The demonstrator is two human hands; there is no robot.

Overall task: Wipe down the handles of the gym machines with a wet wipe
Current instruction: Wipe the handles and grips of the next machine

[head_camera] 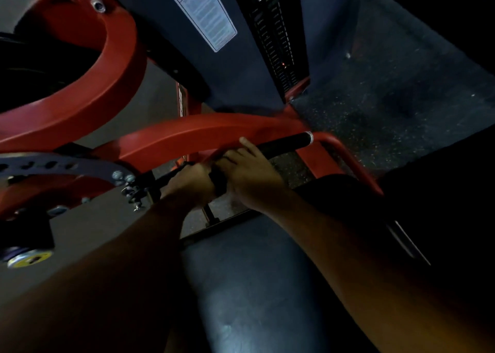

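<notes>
A black handle grip (pixel 288 143) runs diagonally from a silver end ring down-left along the red machine arm (pixel 192 135). My right hand (pixel 250 174) is wrapped round the middle of this grip, with its index finger stretched up along the red arm. Just left of it, my left hand (pixel 191 183) grips the lower part of the same bar. A short dark stretch of the grip shows between the two hands. The scene is dim, and I can make out no wet wipe; the hands may cover it.
A dark blue seat pad (pixel 254 285) lies below my forearms. A grey perforated adjuster plate (pixel 40 165) and a yellow knob (pixel 29 259) sit at left. The weight stack (pixel 276 44) and warning label (pixel 203 12) stand behind. Speckled rubber floor (pixel 388 106) spreads right.
</notes>
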